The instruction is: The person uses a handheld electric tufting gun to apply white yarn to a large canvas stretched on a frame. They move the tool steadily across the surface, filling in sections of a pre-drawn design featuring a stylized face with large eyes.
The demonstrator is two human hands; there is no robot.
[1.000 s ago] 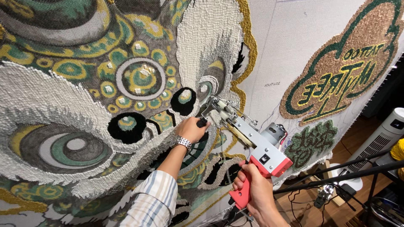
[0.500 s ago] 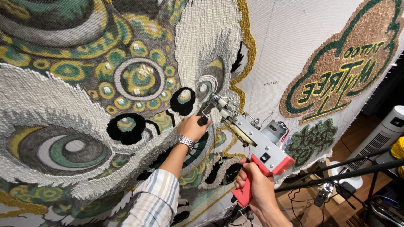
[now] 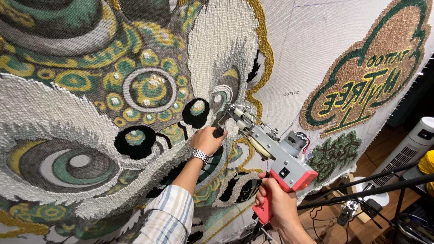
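where tufting gun [image 3: 271,153] meets cloth [image 3: 298,54]: needle unseen

fan: white tower [image 3: 409,151], lower right, on wood floor [image 3: 384,144]
yarn: yellow cone [image 3: 427,163], right edge, just beside the fan
bars: black rods [image 3: 361,192] crossing low right
cables: black tangle [image 3: 332,221] on floor under the rods
emblem rug: tan, green-edged [image 3: 375,68], upper right on white cloth
leaf patch: green [image 3: 334,153] below emblem
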